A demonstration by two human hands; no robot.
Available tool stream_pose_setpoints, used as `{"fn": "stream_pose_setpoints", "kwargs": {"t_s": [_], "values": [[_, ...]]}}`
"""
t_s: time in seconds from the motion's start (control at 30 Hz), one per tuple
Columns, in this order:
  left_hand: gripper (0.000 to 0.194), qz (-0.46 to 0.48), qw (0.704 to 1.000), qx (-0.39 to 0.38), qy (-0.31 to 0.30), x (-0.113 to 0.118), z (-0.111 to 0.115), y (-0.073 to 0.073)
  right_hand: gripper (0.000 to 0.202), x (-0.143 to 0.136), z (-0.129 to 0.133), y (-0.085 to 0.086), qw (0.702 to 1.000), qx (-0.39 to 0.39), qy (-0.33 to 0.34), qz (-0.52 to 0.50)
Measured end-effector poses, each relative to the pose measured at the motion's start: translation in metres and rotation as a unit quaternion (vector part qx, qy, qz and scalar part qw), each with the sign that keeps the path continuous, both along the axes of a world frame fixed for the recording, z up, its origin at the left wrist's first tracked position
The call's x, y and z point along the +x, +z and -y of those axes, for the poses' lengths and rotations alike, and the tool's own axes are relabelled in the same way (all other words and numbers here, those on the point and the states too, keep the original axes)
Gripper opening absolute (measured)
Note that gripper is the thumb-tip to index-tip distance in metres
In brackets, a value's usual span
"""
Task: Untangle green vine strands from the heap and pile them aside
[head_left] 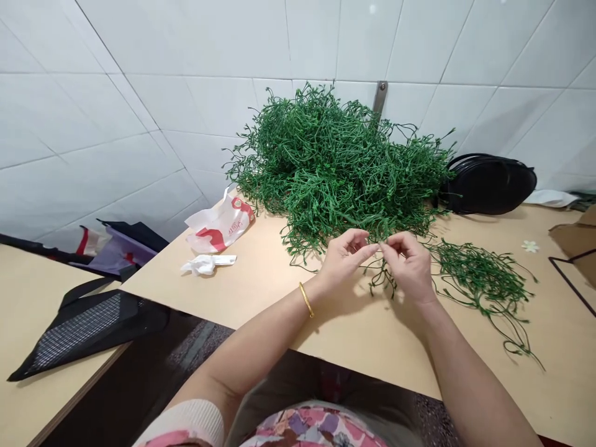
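Observation:
My left hand (347,256) and my right hand (408,264) meet in front of a big heap of green artificial plant stems (344,167). Both hands are closed in a pinch, fingertips almost touching. Between them is a thin green artificial stem (382,279), whose strands and small buds dangle below the fingers toward the table. The exact spot gripped is too small to make out. To the right of my right hand lies a smaller, flatter pile of the same stems (484,273), with a few loose strands trailing toward the table's front.
On the pale wooden table (261,298) are a red-and-white plastic bag (221,225) and a crumpled white tissue (205,265) at left. A round black bag (492,184), a small white flower (529,246) and a cardboard box (577,242) are at right. A tiled wall stands behind.

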State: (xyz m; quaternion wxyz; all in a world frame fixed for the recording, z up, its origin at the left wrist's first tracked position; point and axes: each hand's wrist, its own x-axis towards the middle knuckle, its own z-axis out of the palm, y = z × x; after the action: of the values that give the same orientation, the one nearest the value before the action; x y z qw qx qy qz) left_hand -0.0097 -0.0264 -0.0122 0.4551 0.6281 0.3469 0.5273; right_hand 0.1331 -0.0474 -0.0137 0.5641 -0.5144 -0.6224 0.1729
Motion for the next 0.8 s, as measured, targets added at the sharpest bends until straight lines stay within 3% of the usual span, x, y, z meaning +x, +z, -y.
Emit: {"fn": "stream_pose_setpoints", "kwargs": {"t_s": [0.1,0.17,0.23,0.33,0.43,0.57,0.63,0.7,0.8], "values": [[0.022,0.075,0.993,-0.079,-0.041,0.005,-0.003,-0.003,0.006,-0.015,0.007,-0.004,0.979,0.045,0.030,0.197],[0.028,0.083,0.991,-0.099,-0.037,0.004,-0.007,-0.005,0.007,-0.019,0.010,-0.005,0.968,0.049,0.071,0.236],[0.031,0.082,0.988,-0.127,-0.035,0.001,-0.012,-0.006,0.009,-0.018,0.011,-0.004,0.973,0.057,0.077,0.209],[0.028,0.039,0.988,-0.147,-0.037,-0.002,-0.017,-0.008,0.009,-0.010,0.012,0.001,0.987,0.097,-0.004,0.130],[0.027,-0.057,0.993,-0.099,-0.038,-0.004,-0.018,-0.011,0.010,0.000,0.012,0.007,0.986,0.120,-0.095,0.066],[0.030,-0.151,0.987,-0.003,-0.047,-0.005,-0.019,-0.016,0.017,0.013,0.004,0.009,0.985,0.100,-0.139,-0.028],[0.032,-0.173,0.983,0.035,-0.048,-0.005,-0.019,-0.016,0.019,0.019,-0.002,0.007,0.990,0.052,-0.104,-0.081],[0.033,-0.185,0.980,0.060,-0.053,-0.005,-0.019,-0.015,0.021,0.021,-0.008,0.004,0.992,-0.051,-0.005,-0.119],[0.031,-0.176,0.980,0.071,-0.061,-0.004,-0.018,-0.013,0.027,0.020,-0.013,-0.002,0.957,-0.200,0.144,-0.151]]}}
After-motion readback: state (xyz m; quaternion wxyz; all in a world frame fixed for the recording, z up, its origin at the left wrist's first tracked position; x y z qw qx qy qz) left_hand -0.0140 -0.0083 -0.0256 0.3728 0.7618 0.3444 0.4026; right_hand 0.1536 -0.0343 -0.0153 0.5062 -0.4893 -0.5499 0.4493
